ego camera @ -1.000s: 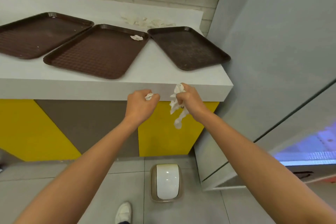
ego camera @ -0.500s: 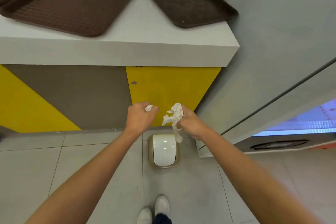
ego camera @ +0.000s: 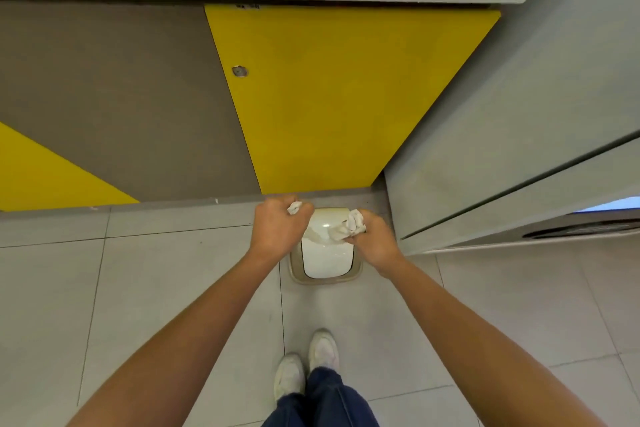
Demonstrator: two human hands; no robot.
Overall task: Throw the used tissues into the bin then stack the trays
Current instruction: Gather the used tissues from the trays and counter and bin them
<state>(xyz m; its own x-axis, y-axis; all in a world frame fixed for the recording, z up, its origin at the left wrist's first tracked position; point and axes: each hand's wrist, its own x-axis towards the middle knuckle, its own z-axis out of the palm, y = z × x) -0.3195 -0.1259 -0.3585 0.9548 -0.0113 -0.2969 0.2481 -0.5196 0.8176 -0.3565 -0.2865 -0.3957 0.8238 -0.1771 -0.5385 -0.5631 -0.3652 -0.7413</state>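
Fingers of the left hand (ego camera: 280, 228) curl round a small crumpled tissue (ego camera: 294, 208); the right hand (ego camera: 372, 238) grips a larger tissue wad (ego camera: 350, 226). Both hover over the swing-lid bin (ego camera: 325, 260) on the tiled floor (ego camera: 166, 274), beside the yellow cabinet panel (ego camera: 339, 97).

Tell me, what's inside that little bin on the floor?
Hidden: the bin has its white lid over the opening. Above, the left hand and right hand grip crumpled tissues.

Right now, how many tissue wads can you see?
2: a small wad gripped in the left hand, a larger wad in the right hand, both over the bin. More may be hidden inside the fists.
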